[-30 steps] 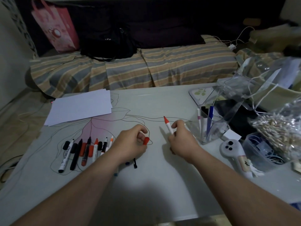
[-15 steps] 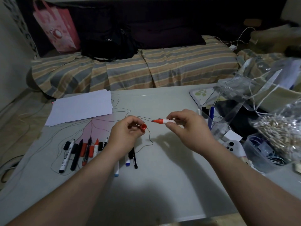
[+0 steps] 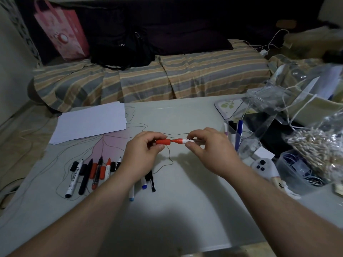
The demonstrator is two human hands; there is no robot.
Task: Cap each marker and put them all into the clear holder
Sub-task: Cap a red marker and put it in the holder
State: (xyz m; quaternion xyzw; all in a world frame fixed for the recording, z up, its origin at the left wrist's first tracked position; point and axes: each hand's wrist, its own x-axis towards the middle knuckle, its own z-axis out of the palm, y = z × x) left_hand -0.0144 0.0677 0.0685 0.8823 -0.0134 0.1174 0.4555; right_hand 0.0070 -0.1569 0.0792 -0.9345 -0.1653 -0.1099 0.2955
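Two hands are meeting over the middle of the table (image 3: 185,210): I am seeing the left hand (image 3: 143,154) pinching the red cap (image 3: 163,142) between thumb and curled fingers, and the right hand (image 3: 211,151) gripping the white-barrelled red marker (image 3: 182,141) with its tip pointing into the cap's mouth, barely entering it. I am judging the risk to be a skewed push: if barrel and cap are not lining up, the tip may be smearing ink on the fingers or the cap may be seating only halfway and slipping off later. The clear holder (image 3: 239,138) is standing just right of the right hand, already holding a few markers, and a hurried reach may be tipping it. More markers and loose caps (image 3: 92,171) are lying in a row at the left, a stack of white paper (image 3: 91,123) beyond them, a white controller (image 3: 261,166) and bagged clutter to the right, a striped couch (image 3: 167,78) behind
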